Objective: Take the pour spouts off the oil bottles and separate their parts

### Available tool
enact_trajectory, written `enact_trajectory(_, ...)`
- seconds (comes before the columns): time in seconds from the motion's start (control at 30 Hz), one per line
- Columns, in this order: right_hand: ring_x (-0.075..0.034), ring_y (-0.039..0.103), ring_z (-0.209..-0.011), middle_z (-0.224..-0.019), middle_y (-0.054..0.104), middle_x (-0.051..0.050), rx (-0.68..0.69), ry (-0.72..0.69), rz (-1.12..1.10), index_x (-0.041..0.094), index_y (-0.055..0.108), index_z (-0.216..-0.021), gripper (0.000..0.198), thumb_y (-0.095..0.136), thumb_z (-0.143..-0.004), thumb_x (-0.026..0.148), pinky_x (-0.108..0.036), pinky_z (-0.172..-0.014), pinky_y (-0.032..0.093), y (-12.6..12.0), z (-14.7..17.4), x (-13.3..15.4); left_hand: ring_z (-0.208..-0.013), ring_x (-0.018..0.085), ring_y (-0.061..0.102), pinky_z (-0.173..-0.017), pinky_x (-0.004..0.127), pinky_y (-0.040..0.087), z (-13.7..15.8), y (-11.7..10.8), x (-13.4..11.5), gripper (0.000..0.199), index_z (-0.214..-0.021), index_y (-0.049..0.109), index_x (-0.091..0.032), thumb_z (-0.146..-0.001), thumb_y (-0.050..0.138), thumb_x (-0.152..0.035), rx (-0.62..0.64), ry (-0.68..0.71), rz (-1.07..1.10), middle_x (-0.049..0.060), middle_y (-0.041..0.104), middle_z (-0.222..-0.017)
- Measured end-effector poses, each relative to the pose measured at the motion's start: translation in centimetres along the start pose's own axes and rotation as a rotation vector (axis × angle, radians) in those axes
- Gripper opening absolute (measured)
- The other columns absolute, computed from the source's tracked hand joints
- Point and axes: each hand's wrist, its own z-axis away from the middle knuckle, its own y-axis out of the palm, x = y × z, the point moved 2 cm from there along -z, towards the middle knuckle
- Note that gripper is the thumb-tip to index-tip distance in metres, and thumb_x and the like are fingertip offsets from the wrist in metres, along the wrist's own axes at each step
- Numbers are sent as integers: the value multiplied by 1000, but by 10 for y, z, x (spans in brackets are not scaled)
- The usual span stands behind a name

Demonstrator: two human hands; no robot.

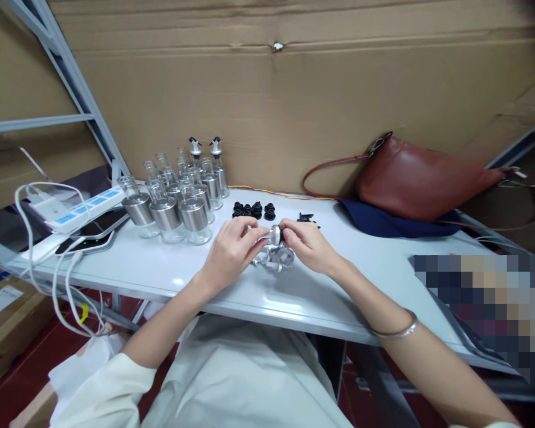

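Note:
Between my two hands, above the table, is a silver pourer spout [275,233] with a black stopper [282,235] against its right end. My left hand [232,248] pinches the spout from the left. The fingers of my right hand [311,245] are closed on the black stopper, partly covering it. Just below them lie several loose silver spout parts [283,257], partly hidden by my hands. Beyond my fingers sits a group of black stoppers [257,209]. Small black pieces [306,217] lie farther right.
Several glass bottles with steel bands [164,214] stand at left; two at the back carry pourers [215,144]. A power strip [87,208] and white cables are at far left. A brown bag [423,175] rests on dark blue cloth [374,221]. Cardboard [267,107] walls the back.

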Motion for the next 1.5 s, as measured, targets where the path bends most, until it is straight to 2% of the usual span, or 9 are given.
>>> enact_trajectory(0.17,-9,31,-45,-47,36,5,56,94,-129,20,33,-54,48,29,-91,50,-24,-49,27,3,0,0,-87,17,60,-74,29,43,-1,1,1,23,-100,58,-15,-93,46,-33,66,70,-3,8,65,-94)
enact_trajectory(0.33,-9,37,-48,-49,44,3,178,193,-363,19,41,-54,53,37,-88,60,-24,-51,33,3,1,3,-75,13,62,-67,28,36,1,-1,1,16,-95,60,-15,-93,47,-25,4,115,-45,4,69,-87)
enact_trajectory(0.57,-9,38,-45,-44,43,4,39,176,-501,19,42,-52,56,45,-81,67,-23,-48,33,6,0,8,-68,11,62,-70,32,29,-2,-13,-4,23,-93,63,-18,-95,45,-32,16,39,-44,1,72,-84)
enact_trajectory(0.7,-9,40,-45,-47,46,3,-4,131,-459,19,46,-54,53,45,-83,63,-23,-47,33,6,2,14,-55,10,55,-68,33,25,-5,-18,-2,29,-85,63,-18,-96,42,-36,2,41,-112,-2,69,-68)
enact_trajectory(0.9,-9,41,-45,-49,49,2,-104,-65,-195,19,48,-57,48,40,-91,52,-22,-47,33,3,8,30,-51,10,48,-73,33,26,-10,-32,4,38,-80,62,-17,-97,36,-39,66,82,-21,-3,61,-56)
enact_trajectory(1.07,-13,47,-51,-54,53,-2,-202,-424,90,20,54,-67,39,37,-95,39,-26,-50,40,4,13,49,-52,8,51,-83,34,32,-11,-52,5,37,-83,59,-17,-98,32,-37,246,122,219,-2,67,-66)
enact_trajectory(1.27,-19,51,-59,-57,54,-5,-230,-826,319,20,59,-76,28,41,-94,31,-33,-58,50,-1,12,66,-50,9,42,-81,32,38,-10,-71,5,36,-76,58,-18,-98,33,-34,289,112,398,-3,64,-61)
enact_trajectory(1.4,-17,50,-56,-56,52,-3,-281,-844,350,20,54,-79,21,42,-93,30,-31,-53,47,0,10,69,-56,10,43,-77,28,39,-10,-70,4,35,-76,57,-17,-97,34,-34,271,78,401,-3,62,-62)
enact_trajectory(1.5,-14,46,-50,-57,50,-1,-386,-636,264,19,48,-78,26,34,-94,34,-26,-46,40,2,10,69,-54,9,44,-78,28,37,-10,-62,-5,33,-78,55,-15,-97,35,-33,123,97,310,-3,63,-65)
